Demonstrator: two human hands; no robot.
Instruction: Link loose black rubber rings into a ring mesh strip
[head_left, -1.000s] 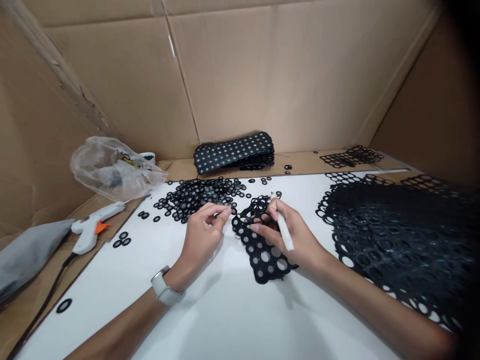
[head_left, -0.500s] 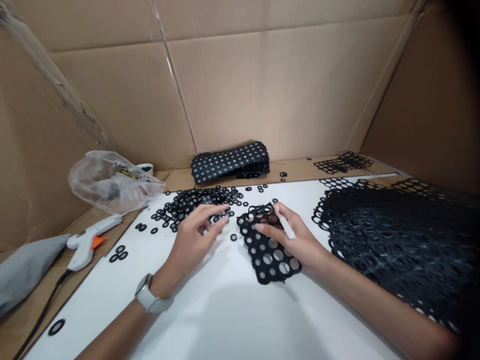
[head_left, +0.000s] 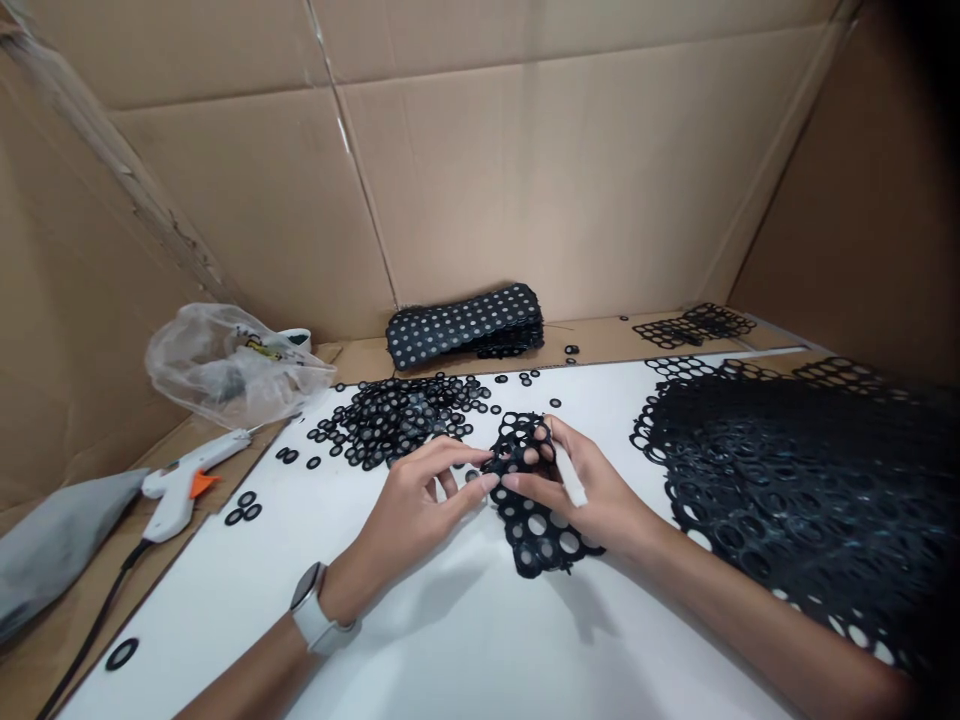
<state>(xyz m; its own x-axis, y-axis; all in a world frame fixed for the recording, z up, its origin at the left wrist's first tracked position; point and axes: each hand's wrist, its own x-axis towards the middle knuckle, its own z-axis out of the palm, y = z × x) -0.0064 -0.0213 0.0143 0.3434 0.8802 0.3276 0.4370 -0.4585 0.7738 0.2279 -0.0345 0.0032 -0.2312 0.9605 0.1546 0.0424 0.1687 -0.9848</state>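
My right hand [head_left: 592,485] grips a small black panel of joined rings [head_left: 536,530], tilted above the white board. A short white stick [head_left: 570,475] is also tucked in that hand, between thumb and forefinger. At the panel's left edge, my left hand [head_left: 442,490] is closed in a pinch of thumb and forefinger. Something dark shows at its fingertips; whether it is a loose ring or the panel's own edge, I cannot tell. Beyond the left hand, a pile of loose black rings [head_left: 397,415] lies on the white board [head_left: 480,650].
At left lie a white glue gun [head_left: 180,490] with a cord, a grey pouch [head_left: 67,545] and a clear plastic bag [head_left: 232,370]. A stack of dotted black panels [head_left: 465,325] stands at the back. Black ring netting [head_left: 795,490] is heaped at right. Cardboard walls [head_left: 585,180] surround the board.
My left hand has moved right from beside the ring pile to the panel's left edge, its fingertips closing there. The right hand still holds the panel, its tilt slightly changed.
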